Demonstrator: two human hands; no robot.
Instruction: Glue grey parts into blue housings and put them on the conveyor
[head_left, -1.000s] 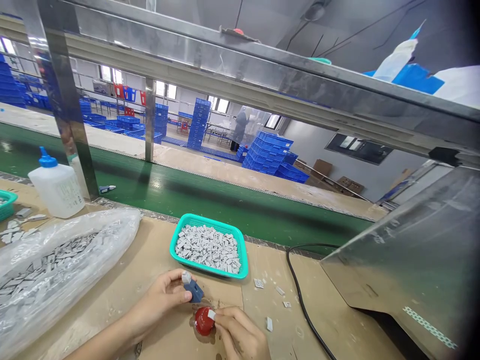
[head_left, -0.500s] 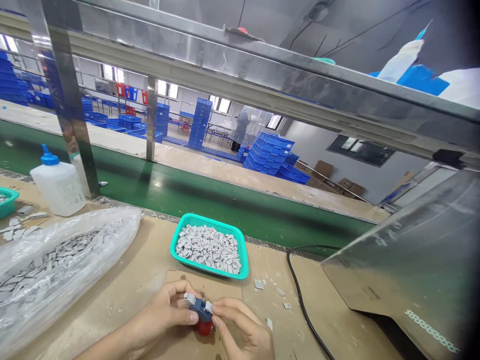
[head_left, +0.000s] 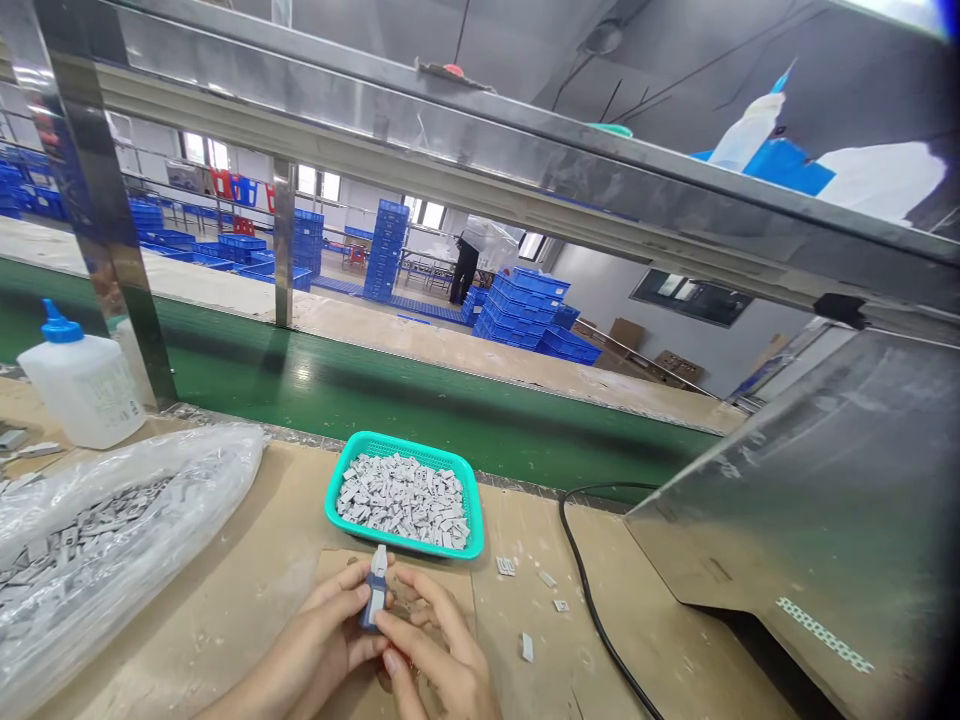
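Blue piece: this small blue piece [head_left: 369, 612] is held up over the table [head_left: 247, 560], between the 2 hands, nearer the near edge than the far one; its narrow pale tip [head_left: 381, 560] points toward the far edge.
Pale insert: the pale insert [head_left: 377, 602] lies along the face of the blue piece; whether it sits fully home is too small to tell.
Left hand: the left hand [head_left: 330, 625] grasps the blue piece by its side, thumb against fingers.
Right hand: the right hand [head_left: 442, 655] curls round the other side, 1 fingertip on the insert's lower end; I cannot tell whether it grips or only presses.
Step in hand: seemingly, seating or aligning the insert in the blue piece.
Next move: probably calls for a steady left hold and even fingertip pressure from the right, without skewing the insert.
Green tray: the green tray [head_left: 478, 540], filled with pale pieces [head_left: 405, 495], stands by the table's far edge, beyond the hands.
Loose pieces: 4 loose pieces [head_left: 527, 648] lie between the right hand and the black cable [head_left: 592, 600].
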